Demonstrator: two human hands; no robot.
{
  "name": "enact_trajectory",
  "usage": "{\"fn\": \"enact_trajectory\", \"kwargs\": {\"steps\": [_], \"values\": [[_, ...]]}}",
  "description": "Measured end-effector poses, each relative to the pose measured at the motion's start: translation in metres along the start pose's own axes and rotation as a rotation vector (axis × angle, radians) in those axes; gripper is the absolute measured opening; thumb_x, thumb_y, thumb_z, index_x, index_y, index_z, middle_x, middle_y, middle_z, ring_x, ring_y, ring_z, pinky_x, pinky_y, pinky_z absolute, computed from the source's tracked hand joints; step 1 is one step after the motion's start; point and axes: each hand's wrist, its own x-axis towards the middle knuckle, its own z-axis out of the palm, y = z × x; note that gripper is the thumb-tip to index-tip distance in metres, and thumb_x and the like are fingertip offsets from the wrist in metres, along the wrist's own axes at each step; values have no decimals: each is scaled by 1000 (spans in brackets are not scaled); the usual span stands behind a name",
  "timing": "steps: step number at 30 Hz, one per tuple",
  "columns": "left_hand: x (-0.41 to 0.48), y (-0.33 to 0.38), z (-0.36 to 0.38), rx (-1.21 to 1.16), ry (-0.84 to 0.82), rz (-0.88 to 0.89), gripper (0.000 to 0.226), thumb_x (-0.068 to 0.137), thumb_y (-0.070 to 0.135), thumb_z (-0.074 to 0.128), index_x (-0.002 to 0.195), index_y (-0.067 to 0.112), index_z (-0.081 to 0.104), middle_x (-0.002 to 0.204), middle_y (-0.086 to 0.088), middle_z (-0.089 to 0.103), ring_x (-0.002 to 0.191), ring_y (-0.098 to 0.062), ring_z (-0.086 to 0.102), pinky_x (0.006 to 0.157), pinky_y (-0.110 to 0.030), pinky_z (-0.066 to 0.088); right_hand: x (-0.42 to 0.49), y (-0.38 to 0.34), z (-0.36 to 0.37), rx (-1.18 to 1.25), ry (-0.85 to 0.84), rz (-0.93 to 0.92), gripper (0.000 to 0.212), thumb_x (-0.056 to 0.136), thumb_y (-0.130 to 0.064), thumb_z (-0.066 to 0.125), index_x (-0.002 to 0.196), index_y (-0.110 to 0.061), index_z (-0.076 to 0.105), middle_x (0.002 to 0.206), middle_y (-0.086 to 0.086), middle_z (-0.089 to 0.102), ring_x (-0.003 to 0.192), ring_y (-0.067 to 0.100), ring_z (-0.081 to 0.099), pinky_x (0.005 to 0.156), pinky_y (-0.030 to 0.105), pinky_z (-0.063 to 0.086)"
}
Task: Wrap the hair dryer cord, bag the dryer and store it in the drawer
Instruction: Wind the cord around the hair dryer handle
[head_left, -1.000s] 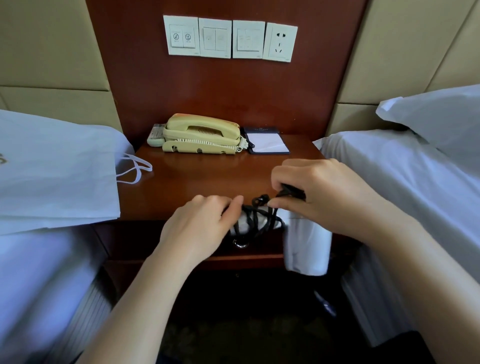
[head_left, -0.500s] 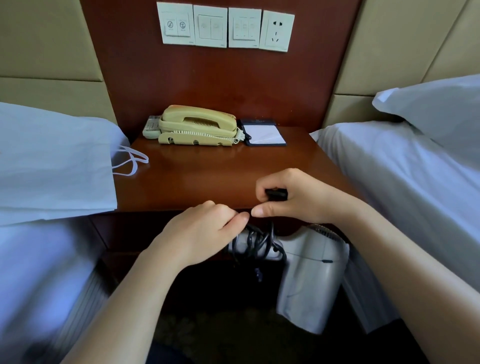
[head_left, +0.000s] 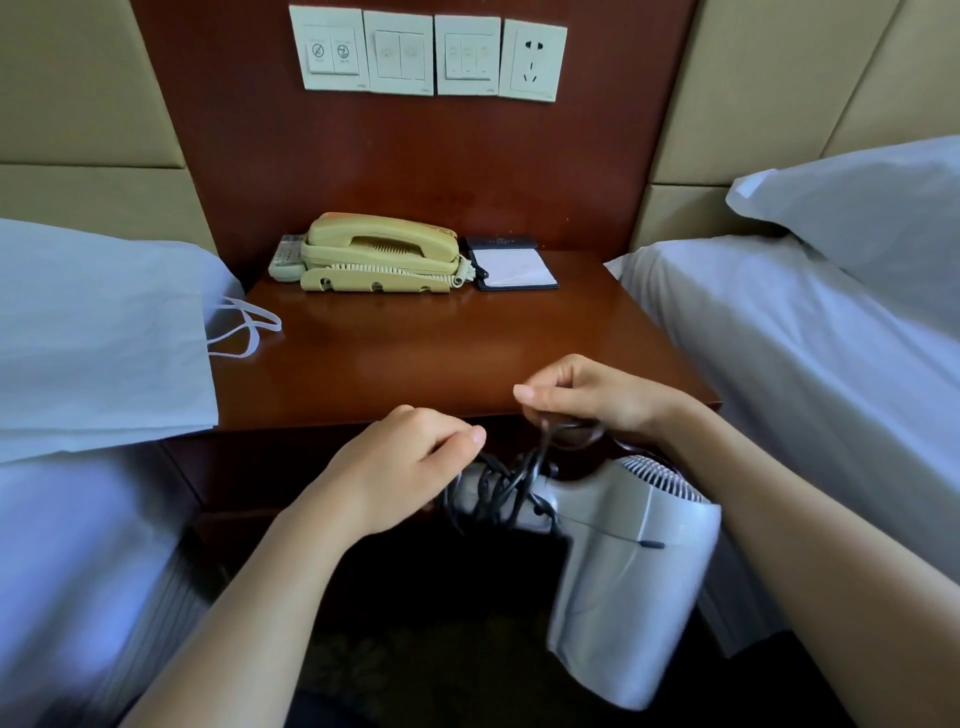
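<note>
Close by, a reddish-brown polished wooden nightstand (head_left: 415, 353) stands between two white-sheeted beds (head_left: 779, 338). A flat white paper bag (head_left: 98, 332) lies on the left bed, its handles spilling onto the wood. At the back sit a cream corded telephone (head_left: 382, 252), a pale remote (head_left: 287, 257) and a black-framed notepad (head_left: 511, 265), under a row of white wall switches (head_left: 431, 54).

In front of the nightstand's near edge, the left hand (head_left: 395, 467) curls round the handle of a grey plastic hair dryer (head_left: 634, 561), nozzle hanging down. Its black cord (head_left: 498, 488) coils around that handle. The right hand (head_left: 587, 397) pinches a blurred loop of cord just above.
</note>
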Motion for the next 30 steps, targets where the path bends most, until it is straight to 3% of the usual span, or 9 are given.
{"fn": "enact_trajectory", "kwargs": {"steps": [5, 8, 11, 14, 18, 22, 24, 26, 30], "values": [[5, -6, -2, -261, 95, 5, 50, 81, 52, 34, 54, 10, 31, 53, -2, 30, 50, -13, 30, 54, -39, 25, 4, 7, 5, 2, 163, 41, 44, 95, -26, 49, 51, -19, 49, 45, -13, 45, 38, 1, 36, 47, 14, 35], [7, -10, -6, -424, 161, -70, 55, 81, 51, 39, 55, 3, 34, 50, -2, 29, 46, -12, 30, 52, -29, 25, -14, 3, 5, -29, 263, 181, 48, 99, -4, 34, 56, -19, 51, 47, 7, 65, 34, 3, 50, 53, 13, 50], [8, -13, -9, -596, 252, -215, 51, 97, 32, 39, 54, 5, 38, 38, 6, 35, 35, -11, 37, 49, -23, 32, -23, -22, 15, 131, 348, 147, 54, 88, 19, 34, 46, -12, 49, 21, -6, 42, 23, -2, 45, 35, 8, 39], [9, -13, -9, -685, 290, -323, 54, 100, 26, 33, 49, 9, 39, 36, 5, 41, 35, -12, 44, 55, -29, 43, -19, -38, 25, 257, 393, 19, 67, 74, 28, 44, 21, -11, 50, 26, -2, 46, 25, -4, 44, 35, 7, 37], [9, -12, -7, -710, 329, -411, 55, 100, 33, 31, 56, 5, 48, 48, -9, 48, 40, -16, 47, 48, -22, 48, -10, -8, 20, 101, 488, 109, 39, 96, 9, 25, 73, -9, 52, 68, 5, 50, 32, -6, 52, 37, 7, 41], [12, -11, -3, -839, 351, -435, 53, 101, 34, 28, 64, 1, 48, 45, -13, 42, 26, -11, 33, 33, -14, 27, -7, 1, 24, 102, 611, 163, 35, 93, 6, 44, 128, 8, 44, 118, 23, 58, 110, 21, 60, 62, 14, 43], [16, -15, -1, -928, 354, -472, 49, 100, 35, 26, 71, 2, 50, 45, -14, 41, 28, -14, 27, 33, -16, 19, -3, -8, 32, -33, 611, -7, 20, 87, -17, 53, 98, -4, 63, 82, 16, 59, 81, 15, 62, 68, 29, 43], [19, -20, 1, -1043, 341, -522, 50, 98, 36, 24, 69, 3, 48, 41, -11, 42, 27, -14, 24, 33, -16, 17, 5, -3, 34, -229, 611, -51, 44, 88, -36, 51, 59, -2, 46, 58, 7, 33, 54, 14, 34, 57, 32, 28], [24, -31, 2, -1225, 358, -636, 50, 95, 39, 21, 67, 5, 45, 39, -6, 42, 23, -12, 23, 32, -12, 18, 7, 2, 40, -413, 481, -39, 49, 98, -35, 40, 55, -15, 31, 53, 1, 29, 49, 10, 25, 51, 28, 24]]}}
